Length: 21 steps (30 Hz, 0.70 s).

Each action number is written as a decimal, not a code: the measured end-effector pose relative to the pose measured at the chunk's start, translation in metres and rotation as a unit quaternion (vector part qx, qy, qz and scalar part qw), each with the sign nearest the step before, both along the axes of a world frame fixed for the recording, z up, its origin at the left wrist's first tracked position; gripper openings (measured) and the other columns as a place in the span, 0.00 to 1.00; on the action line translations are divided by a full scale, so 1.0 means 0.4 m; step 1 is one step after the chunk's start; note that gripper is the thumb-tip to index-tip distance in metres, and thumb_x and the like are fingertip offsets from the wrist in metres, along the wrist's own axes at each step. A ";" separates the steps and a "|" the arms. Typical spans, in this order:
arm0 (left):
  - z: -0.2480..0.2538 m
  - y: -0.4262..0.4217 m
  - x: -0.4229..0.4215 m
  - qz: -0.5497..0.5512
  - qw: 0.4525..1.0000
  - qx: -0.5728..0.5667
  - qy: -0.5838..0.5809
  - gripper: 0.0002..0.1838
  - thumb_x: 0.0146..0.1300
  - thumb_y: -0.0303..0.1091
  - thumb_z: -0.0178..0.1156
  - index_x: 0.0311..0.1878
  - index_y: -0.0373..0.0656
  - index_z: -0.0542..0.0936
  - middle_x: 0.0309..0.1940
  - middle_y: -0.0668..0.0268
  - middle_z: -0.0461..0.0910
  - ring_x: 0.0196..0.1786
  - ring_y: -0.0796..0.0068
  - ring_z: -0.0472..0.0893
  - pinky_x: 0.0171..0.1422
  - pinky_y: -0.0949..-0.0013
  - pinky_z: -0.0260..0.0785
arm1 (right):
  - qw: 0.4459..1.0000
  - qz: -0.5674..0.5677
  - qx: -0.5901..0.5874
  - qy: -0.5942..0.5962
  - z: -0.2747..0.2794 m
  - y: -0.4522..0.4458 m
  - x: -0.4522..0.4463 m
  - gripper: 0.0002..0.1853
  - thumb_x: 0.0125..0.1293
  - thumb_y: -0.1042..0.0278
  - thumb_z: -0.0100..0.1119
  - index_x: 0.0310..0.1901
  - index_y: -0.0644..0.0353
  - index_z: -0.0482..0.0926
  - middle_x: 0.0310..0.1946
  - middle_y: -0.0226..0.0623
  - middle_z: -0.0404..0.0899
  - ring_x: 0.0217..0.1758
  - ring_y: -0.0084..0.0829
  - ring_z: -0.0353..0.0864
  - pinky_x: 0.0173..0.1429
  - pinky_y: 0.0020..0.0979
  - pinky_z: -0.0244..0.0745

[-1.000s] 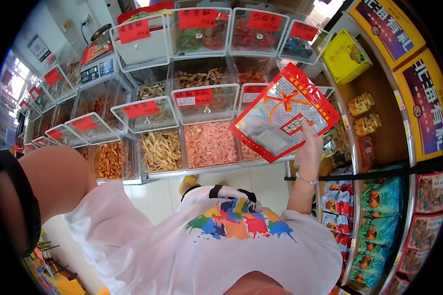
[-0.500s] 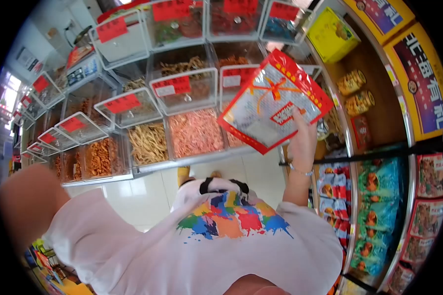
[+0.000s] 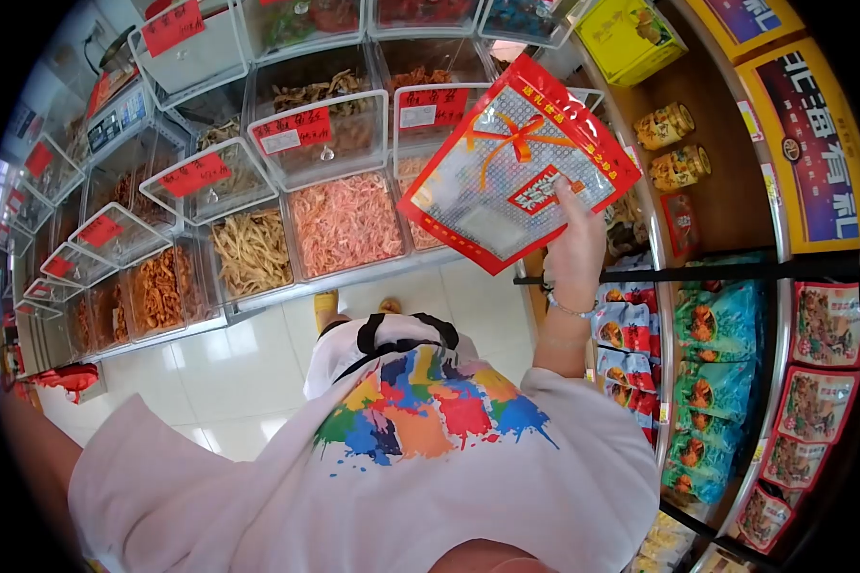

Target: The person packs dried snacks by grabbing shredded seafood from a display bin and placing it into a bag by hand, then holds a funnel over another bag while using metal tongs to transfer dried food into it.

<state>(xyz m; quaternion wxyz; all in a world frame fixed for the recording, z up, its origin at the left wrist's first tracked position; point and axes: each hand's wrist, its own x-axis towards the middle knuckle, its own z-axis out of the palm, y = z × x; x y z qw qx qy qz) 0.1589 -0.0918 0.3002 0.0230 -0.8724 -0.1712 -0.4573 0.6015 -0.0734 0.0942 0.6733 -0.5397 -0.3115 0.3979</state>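
My right hand (image 3: 575, 239) is closed on the edge of a flat plastic pouch (image 3: 492, 201), with the thumb lying on its front. The pouch has a red border, a silvery patterned see-through middle, a printed orange ribbon bow and a red label. It is held up, tilted, in front of the clear bins. Only the upper part of my left arm (image 3: 38, 439) shows at the left edge. My left hand is out of view. Behind the pouch is a bin of pinkish dried shreds (image 3: 346, 227), with a bin of pale yellow strips (image 3: 252, 250) to its left.
Lidded clear bins with red labels (image 3: 195, 176) run across the front and left. On the right, shelves carry a yellow box (image 3: 629, 40), two jars (image 3: 680, 166), teal snack packets (image 3: 712, 334) and red-edged packets (image 3: 816, 405). Pale floor tiles (image 3: 244, 368) show below the bins.
My left arm has dropped lower and further out at the left edge. The view has shifted a little, and the pouch stays in my right hand.
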 end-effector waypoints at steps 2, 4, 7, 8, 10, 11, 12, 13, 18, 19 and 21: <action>-0.008 0.006 0.001 -0.006 1.000 -0.004 -0.002 0.26 0.72 0.38 0.53 0.69 0.36 0.67 0.61 0.53 0.77 0.65 0.62 0.77 0.67 0.58 0.70 | 1.000 0.000 0.002 -0.001 -0.005 0.003 -0.001 0.21 0.70 0.70 0.61 0.61 0.68 0.71 0.55 0.39 0.78 0.56 0.30 0.79 0.60 0.36 0.75; -0.020 0.019 0.003 -0.014 1.000 -0.007 -0.007 0.26 0.72 0.37 0.54 0.69 0.36 0.67 0.61 0.53 0.77 0.65 0.61 0.77 0.67 0.58 0.70 | 1.000 -0.005 0.007 -0.009 -0.010 0.011 0.007 0.21 0.70 0.70 0.61 0.61 0.68 0.71 0.55 0.39 0.78 0.56 0.30 0.79 0.60 0.35 0.75; -0.029 0.042 0.011 -0.027 0.999 -0.008 -0.016 0.26 0.72 0.37 0.54 0.69 0.35 0.67 0.61 0.52 0.78 0.65 0.61 0.77 0.68 0.58 0.70 | 1.000 -0.016 0.007 0.024 -0.031 0.016 0.007 0.20 0.68 0.72 0.63 0.60 0.65 0.73 0.55 0.37 0.79 0.56 0.28 0.80 0.60 0.33 0.75; -0.031 0.046 0.013 -0.031 0.999 -0.006 -0.016 0.26 0.72 0.37 0.54 0.69 0.35 0.67 0.60 0.52 0.78 0.65 0.61 0.77 0.68 0.58 0.70 | 0.999 -0.023 0.007 0.025 -0.034 0.014 0.004 0.20 0.68 0.72 0.63 0.60 0.65 0.73 0.55 0.37 0.79 0.56 0.28 0.80 0.60 0.33 0.75; -0.035 0.054 0.019 -0.038 0.999 -0.006 -0.017 0.26 0.72 0.37 0.54 0.69 0.35 0.67 0.60 0.52 0.78 0.65 0.61 0.77 0.68 0.57 0.70 | 0.999 0.021 0.009 0.027 -0.039 0.015 -0.005 0.20 0.67 0.73 0.64 0.59 0.63 0.74 0.53 0.36 0.80 0.55 0.28 0.81 0.60 0.33 0.75; -0.036 0.057 0.022 -0.040 0.999 -0.004 -0.020 0.26 0.71 0.37 0.54 0.69 0.35 0.67 0.60 0.52 0.78 0.65 0.60 0.77 0.68 0.57 0.70 | 0.998 0.039 0.004 0.042 -0.037 0.012 -0.012 0.19 0.66 0.73 0.64 0.58 0.63 0.75 0.51 0.35 0.81 0.54 0.27 0.81 0.60 0.32 0.75; -0.038 0.061 0.025 -0.043 0.999 -0.002 -0.021 0.26 0.71 0.37 0.55 0.69 0.35 0.67 0.60 0.52 0.78 0.65 0.60 0.77 0.68 0.57 0.70 | 0.999 0.033 0.006 0.041 -0.031 0.009 -0.023 0.19 0.66 0.73 0.64 0.58 0.63 0.75 0.51 0.35 0.81 0.54 0.27 0.81 0.60 0.32 0.75; -0.040 0.064 0.028 -0.046 0.999 -0.001 -0.025 0.26 0.71 0.37 0.55 0.69 0.35 0.67 0.60 0.52 0.78 0.65 0.60 0.77 0.68 0.57 0.70 | 0.999 0.042 -0.002 0.030 -0.021 0.007 -0.036 0.19 0.66 0.73 0.64 0.58 0.64 0.75 0.51 0.35 0.82 0.54 0.27 0.81 0.61 0.31 0.75; -0.043 0.055 0.049 -0.036 0.998 0.019 -0.052 0.27 0.71 0.37 0.55 0.68 0.34 0.67 0.59 0.51 0.78 0.65 0.60 0.77 0.68 0.56 0.69 | 0.994 0.098 -0.036 -0.009 -0.026 0.010 -0.063 0.20 0.65 0.75 0.65 0.58 0.62 0.76 0.52 0.35 0.82 0.54 0.25 0.80 0.60 0.30 0.74; -0.051 0.045 0.057 -0.028 0.997 0.024 -0.071 0.27 0.71 0.37 0.55 0.68 0.34 0.67 0.59 0.51 0.78 0.65 0.59 0.77 0.68 0.56 0.69 | 0.991 0.126 -0.044 -0.015 -0.031 0.011 -0.066 0.20 0.63 0.76 0.66 0.57 0.62 0.77 0.50 0.33 0.83 0.52 0.24 0.81 0.58 0.29 0.75; -0.073 0.028 0.082 -0.003 0.992 0.036 -0.124 0.27 0.70 0.36 0.56 0.68 0.34 0.67 0.59 0.51 0.79 0.65 0.59 0.77 0.68 0.56 0.69 | 0.980 0.171 -0.076 -0.062 -0.012 0.009 -0.078 0.17 0.63 0.74 0.67 0.53 0.63 0.79 0.49 0.33 0.84 0.50 0.23 0.82 0.55 0.28 0.76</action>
